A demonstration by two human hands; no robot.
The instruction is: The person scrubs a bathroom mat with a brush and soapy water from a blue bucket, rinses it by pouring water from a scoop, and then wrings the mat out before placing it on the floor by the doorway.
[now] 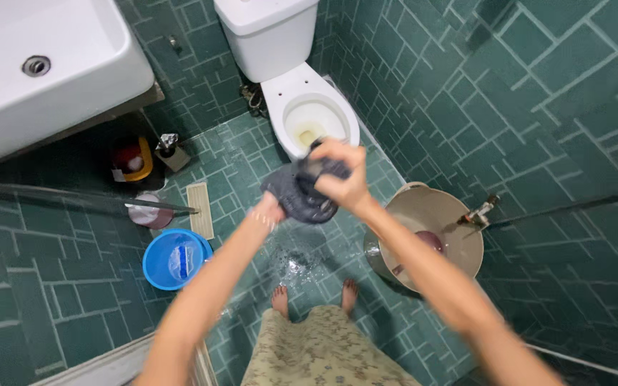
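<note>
Above the wet green-tiled bathroom floor [51,300], both hands wring a dark grey, sodden cloth [300,191]; the right hand [341,175] is clenched round its upper end, the left hand [267,211] is closed on its lower edge, so each grip is pressed tight on fabric; the cloth hangs in the air in front of the white ceramic toilet [302,107], over a splash of water beside the person's bare feet [314,297]. Near the left arm sits a round blue plastic bucket [173,259]; near the right arm stands a large beige plastic basin [430,236] under a metal wall tap [479,212]; a white washbasin [44,71] fills the upper left corner. The likeliest trouble, I judge, is a slip; water dripping from the cloth pools on glossy tile right by the bare feet; a loosened hold could also drop the cloth to the floor.
</note>
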